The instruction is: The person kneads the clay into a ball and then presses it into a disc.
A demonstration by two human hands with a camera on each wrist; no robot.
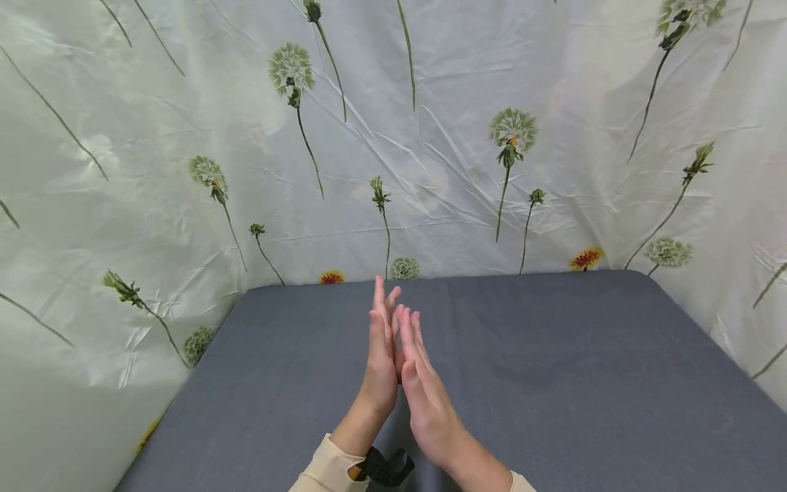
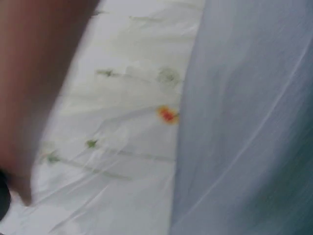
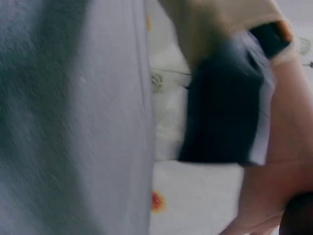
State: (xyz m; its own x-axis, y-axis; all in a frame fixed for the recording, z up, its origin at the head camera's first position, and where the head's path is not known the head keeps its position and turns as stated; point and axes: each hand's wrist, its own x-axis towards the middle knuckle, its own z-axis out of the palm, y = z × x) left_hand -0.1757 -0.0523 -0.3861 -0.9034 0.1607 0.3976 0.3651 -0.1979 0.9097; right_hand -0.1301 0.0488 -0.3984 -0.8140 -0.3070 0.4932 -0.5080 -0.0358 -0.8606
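Note:
Both hands are raised above a grey table, palm against palm with fingers straight and pointing away from me. My left hand lies flat against my right hand; neither holds anything. A black wrist-camera mount sits on the left forearm, over a cream sleeve. The left wrist view is blurred and shows only part of the left hand and the table. The right wrist view, also blurred, shows the other arm's black mount and cream sleeve.
A white sheet printed with dandelions hangs as a backdrop behind and on both sides of the table. The grey tabletop carries no objects in view.

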